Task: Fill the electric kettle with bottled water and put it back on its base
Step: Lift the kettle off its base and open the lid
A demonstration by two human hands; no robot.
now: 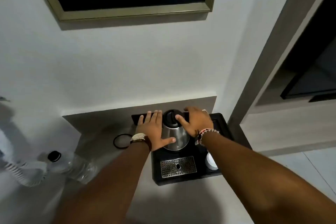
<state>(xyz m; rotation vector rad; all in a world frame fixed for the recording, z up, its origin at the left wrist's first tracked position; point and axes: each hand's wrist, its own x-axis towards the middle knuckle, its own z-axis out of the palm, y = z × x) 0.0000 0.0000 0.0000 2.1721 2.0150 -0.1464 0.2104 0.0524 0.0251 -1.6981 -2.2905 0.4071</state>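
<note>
A stainless steel electric kettle (177, 137) with a black lid (171, 117) stands upright at the back of a black tray (156, 167); its base is hidden beneath it. My left hand (151, 130) lies flat against the kettle's left side, fingers spread, thumb across the steel body. My right hand (197, 122) hovers at the kettle's right with its thumb touching the lid. Neither hand is closed around the kettle. A clear plastic water bottle (72, 165) with a black cap (54, 156) sits on the counter at the left, capped.
A perforated metal grate (179, 166) lies in the tray's front, with a white cup (211, 162) at its right. A black ring (121, 141) rests on the grey counter (101, 132). A second blurred bottle (23, 172) is far left. A framed picture (127, 11) hangs above.
</note>
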